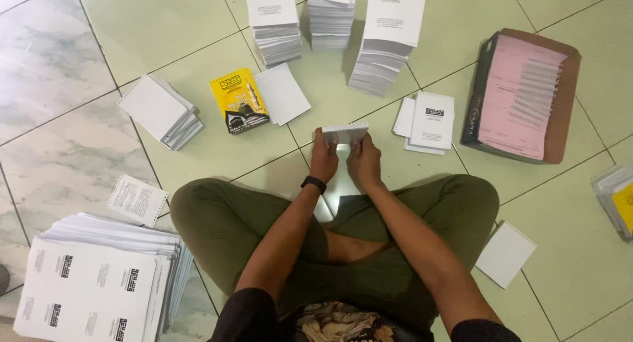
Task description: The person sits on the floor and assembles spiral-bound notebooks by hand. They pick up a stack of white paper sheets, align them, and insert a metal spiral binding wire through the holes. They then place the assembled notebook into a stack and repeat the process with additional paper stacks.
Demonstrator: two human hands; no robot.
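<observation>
I have both hands on a small white stack of punched sheets (345, 132), standing on edge on the floor (99, 45) just ahead of my crossed legs: left hand (324, 156) and right hand (364, 158) clasp its ends. Beyond the stack, three tall piles (330, 19) look untouched; a yellow-covered booklet (238, 99) lies left of it.

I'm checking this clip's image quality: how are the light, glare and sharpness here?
Head view: soft overhead light, faint sheen on the floor tiles; a shadow lies under the hands and the small paper stack they hold; paper edges look fairly sharp, though fine print is too small to make out; the frame corners darken slightly.
</observation>
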